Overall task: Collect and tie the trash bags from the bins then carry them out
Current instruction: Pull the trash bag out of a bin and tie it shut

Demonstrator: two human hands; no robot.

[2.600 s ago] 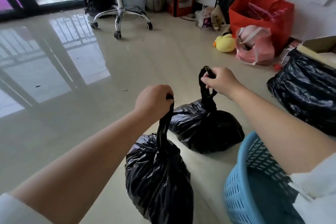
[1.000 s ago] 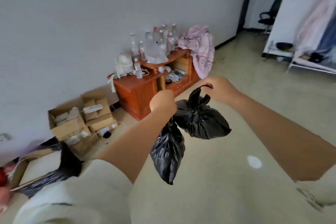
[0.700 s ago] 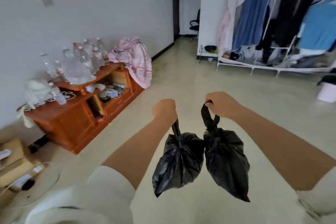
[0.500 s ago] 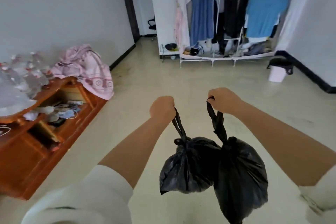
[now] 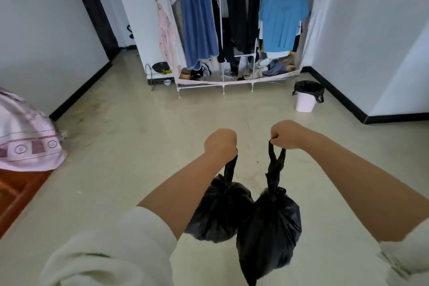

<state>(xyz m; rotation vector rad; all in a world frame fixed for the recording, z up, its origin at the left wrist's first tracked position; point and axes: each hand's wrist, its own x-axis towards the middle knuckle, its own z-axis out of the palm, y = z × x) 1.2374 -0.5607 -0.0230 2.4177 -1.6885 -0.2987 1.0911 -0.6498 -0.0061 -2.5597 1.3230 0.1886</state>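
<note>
Head view, inspected remotely: I note my left hand (image 5: 220, 144) fisted around the twisted neck of the left trash bag (image 5: 219, 212), and my right hand (image 5: 286, 134) gripping the looped handles of the right trash bag (image 5: 269, 235). Both bags are knotted, hang clear of the floor (image 5: 130, 158) and touch each other at their sides. The hands are held apart at similar height. Ahead stands a clothes rack (image 5: 232, 30). A pink bin (image 5: 306, 96) with a black liner sits near the right wall. A pink cloth (image 5: 25, 139) lies at the left edge.
</note>
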